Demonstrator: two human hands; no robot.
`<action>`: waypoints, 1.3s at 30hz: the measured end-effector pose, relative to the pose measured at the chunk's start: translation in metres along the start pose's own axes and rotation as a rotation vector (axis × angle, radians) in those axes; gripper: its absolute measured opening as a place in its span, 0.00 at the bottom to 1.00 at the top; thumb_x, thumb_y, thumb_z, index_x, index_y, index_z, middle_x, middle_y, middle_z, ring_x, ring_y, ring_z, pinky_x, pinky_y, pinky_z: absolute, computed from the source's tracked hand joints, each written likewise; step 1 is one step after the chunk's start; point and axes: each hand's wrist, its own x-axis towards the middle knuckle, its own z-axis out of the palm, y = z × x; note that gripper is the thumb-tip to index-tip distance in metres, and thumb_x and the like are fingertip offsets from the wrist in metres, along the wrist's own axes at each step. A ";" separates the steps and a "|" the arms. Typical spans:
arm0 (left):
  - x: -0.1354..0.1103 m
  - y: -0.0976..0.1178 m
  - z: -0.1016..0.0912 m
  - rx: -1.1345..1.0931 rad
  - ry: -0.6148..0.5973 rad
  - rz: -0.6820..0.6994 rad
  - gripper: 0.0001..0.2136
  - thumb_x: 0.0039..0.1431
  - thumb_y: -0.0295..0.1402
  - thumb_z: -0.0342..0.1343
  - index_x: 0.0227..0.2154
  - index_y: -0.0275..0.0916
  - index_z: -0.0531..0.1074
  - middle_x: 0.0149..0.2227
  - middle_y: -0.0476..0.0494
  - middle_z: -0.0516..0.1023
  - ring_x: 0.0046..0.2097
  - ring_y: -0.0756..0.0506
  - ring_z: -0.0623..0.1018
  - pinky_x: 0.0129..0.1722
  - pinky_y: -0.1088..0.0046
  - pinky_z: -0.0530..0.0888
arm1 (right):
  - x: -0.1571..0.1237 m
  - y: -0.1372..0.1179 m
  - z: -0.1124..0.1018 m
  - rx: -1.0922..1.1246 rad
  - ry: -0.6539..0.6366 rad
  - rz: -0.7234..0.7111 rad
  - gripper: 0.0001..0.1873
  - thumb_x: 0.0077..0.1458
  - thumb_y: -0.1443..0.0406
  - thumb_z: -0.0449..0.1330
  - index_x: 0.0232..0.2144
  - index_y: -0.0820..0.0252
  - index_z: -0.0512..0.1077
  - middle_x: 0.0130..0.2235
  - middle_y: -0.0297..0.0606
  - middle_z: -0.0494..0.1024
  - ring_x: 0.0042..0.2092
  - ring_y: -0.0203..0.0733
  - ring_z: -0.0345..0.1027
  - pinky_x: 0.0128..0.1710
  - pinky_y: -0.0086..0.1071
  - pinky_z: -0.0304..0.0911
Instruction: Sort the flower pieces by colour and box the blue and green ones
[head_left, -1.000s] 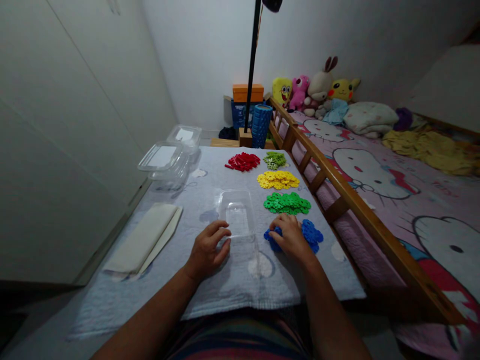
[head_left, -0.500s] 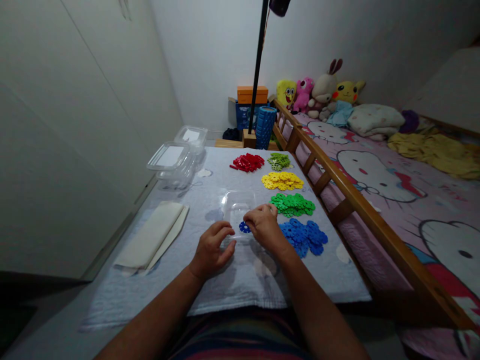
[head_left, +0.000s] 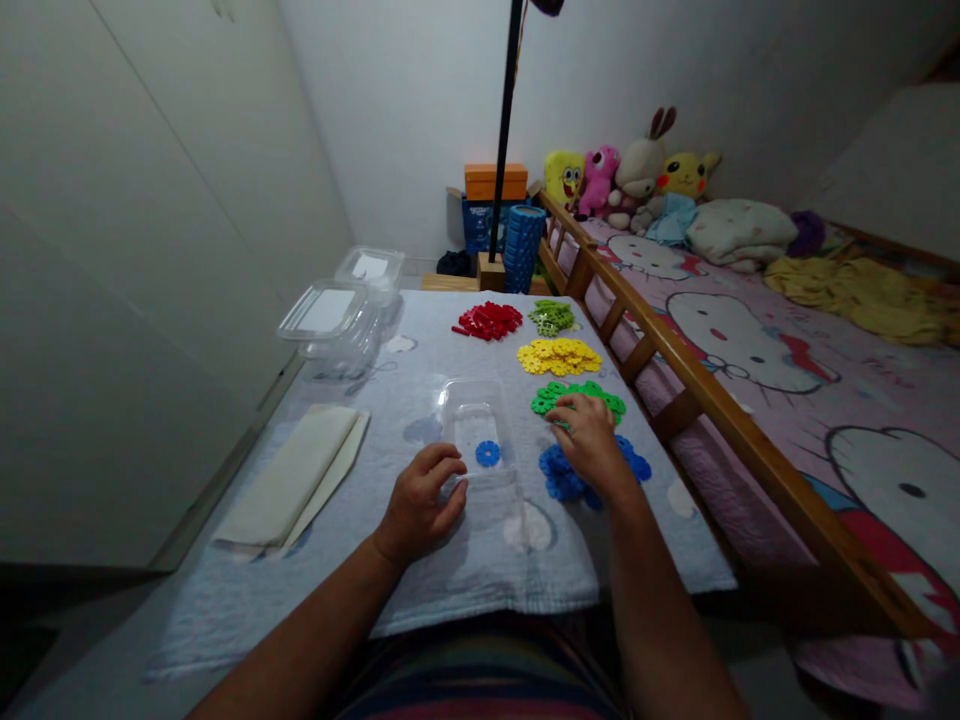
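Note:
A small clear plastic tray [head_left: 478, 415] lies on the cloth-covered table [head_left: 420, 560] in front of me. One blue disc [head_left: 487, 454] sits inside it. My left hand [head_left: 420, 505] rests at the tray's near left corner, fingers curled against its edge. My right hand [head_left: 589, 440] reaches over the pile of blue discs [head_left: 559, 480] to the near edge of the green disc pile [head_left: 577, 398], fingers bent down onto the green pieces. Whether it grips one is hidden.
Further back lie piles of yellow discs [head_left: 559, 356], light green pieces [head_left: 551, 318] and red pieces [head_left: 487, 320]. Clear lidded containers [head_left: 334, 325] stand at the back left. A folded cloth [head_left: 292, 480] lies at the left. A wooden bed rail [head_left: 675, 360] runs along the right.
My right hand left a blue disc in the tray and moved right and back, from the tray to the green pile. The left hand stayed at the tray.

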 end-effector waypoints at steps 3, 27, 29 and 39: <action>0.000 -0.001 0.000 -0.015 0.007 0.009 0.05 0.60 0.31 0.54 0.36 0.40 0.74 0.43 0.39 0.76 0.46 0.43 0.78 0.48 0.65 0.77 | -0.014 0.030 -0.010 -0.098 -0.053 0.091 0.10 0.56 0.66 0.61 0.40 0.52 0.81 0.47 0.45 0.76 0.51 0.54 0.61 0.51 0.46 0.54; 0.001 0.003 -0.002 -0.060 0.040 0.059 0.02 0.61 0.28 0.55 0.36 0.39 0.71 0.38 0.42 0.73 0.40 0.46 0.76 0.40 0.70 0.76 | -0.004 -0.009 -0.031 0.340 -0.082 -0.061 0.05 0.58 0.66 0.61 0.35 0.56 0.77 0.36 0.37 0.80 0.42 0.44 0.69 0.50 0.40 0.56; 0.002 0.005 -0.002 -0.061 0.042 0.073 0.02 0.61 0.28 0.55 0.36 0.39 0.71 0.38 0.42 0.73 0.39 0.46 0.76 0.40 0.69 0.76 | 0.003 -0.034 -0.026 0.325 -0.109 -0.118 0.05 0.58 0.68 0.62 0.36 0.56 0.77 0.36 0.36 0.80 0.43 0.44 0.69 0.56 0.45 0.52; 0.000 0.003 -0.002 -0.064 0.025 0.073 0.02 0.61 0.28 0.54 0.36 0.40 0.71 0.38 0.43 0.73 0.39 0.46 0.77 0.40 0.69 0.76 | 0.010 -0.063 0.017 0.155 -0.140 -0.278 0.08 0.59 0.70 0.60 0.33 0.54 0.78 0.40 0.36 0.80 0.49 0.47 0.64 0.64 0.57 0.35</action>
